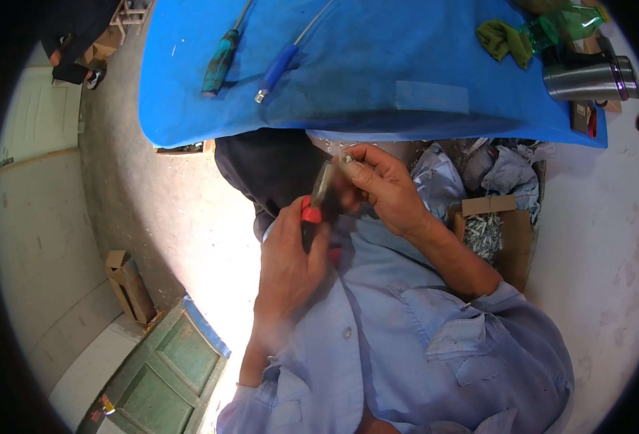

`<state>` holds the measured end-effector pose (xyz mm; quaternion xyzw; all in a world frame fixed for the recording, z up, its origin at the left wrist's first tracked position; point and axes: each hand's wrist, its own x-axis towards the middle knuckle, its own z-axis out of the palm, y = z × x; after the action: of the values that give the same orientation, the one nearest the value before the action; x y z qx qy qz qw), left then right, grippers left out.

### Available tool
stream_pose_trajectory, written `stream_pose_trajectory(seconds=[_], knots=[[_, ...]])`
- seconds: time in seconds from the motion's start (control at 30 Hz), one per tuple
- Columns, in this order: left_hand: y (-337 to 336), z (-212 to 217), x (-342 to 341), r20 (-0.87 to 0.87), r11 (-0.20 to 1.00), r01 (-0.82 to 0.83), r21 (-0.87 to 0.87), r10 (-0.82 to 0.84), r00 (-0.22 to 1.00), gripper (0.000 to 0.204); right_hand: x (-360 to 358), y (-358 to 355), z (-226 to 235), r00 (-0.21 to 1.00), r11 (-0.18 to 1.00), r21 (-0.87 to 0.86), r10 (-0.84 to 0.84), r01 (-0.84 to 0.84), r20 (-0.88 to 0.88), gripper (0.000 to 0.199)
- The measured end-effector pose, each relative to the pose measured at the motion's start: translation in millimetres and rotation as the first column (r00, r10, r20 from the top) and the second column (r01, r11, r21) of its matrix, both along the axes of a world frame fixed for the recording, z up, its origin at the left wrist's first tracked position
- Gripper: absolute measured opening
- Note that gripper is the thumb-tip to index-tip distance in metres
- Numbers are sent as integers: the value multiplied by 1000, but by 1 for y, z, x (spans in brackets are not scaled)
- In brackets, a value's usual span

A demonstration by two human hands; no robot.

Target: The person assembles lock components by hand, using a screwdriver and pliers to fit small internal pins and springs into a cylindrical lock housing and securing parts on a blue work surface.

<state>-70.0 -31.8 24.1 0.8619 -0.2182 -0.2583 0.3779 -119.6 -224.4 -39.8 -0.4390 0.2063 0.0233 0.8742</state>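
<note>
My left hand (pixel 290 246) is closed round the handles of a pair of pliers (pixel 321 186) with red on its grips. The plier jaws point up and away from me, over my lap. Right beside the jaw tips, my right hand (pixel 392 188) pinches a small pale piece (pixel 347 158) between thumb and fingers. That piece is too small to name, and whether the jaws touch it I cannot tell. Part of the right hand's lower fingers is blurred.
On the blue-covered table (pixel 356 65) lie a teal-handled screwdriver (pixel 220 64) and a blue-handled one (pixel 276 72). A steel flask (pixel 587 78), a green bottle (pixel 565 27) and a green cloth (pixel 504 42) crowd the right end. A cardboard box (pixel 518 239) of small metallic-looking pieces stands low at right.
</note>
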Motion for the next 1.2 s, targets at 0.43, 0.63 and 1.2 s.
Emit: stream_pose_trajectory(seconds=[0.43,0.63,1.2], knots=[[3,-6,4,296,985,76,154,-119,948,44,2,3,11,999,996,87,-10,13,-41,28],[4,-8,5,358,977,77,199,-146,922,44,4,7,10,998,997,76,-29,32,-49,28],[7,-9,7,278,993,72,98,-97,956,42,4,4,16,997,982,181,-31,43,-70,33]])
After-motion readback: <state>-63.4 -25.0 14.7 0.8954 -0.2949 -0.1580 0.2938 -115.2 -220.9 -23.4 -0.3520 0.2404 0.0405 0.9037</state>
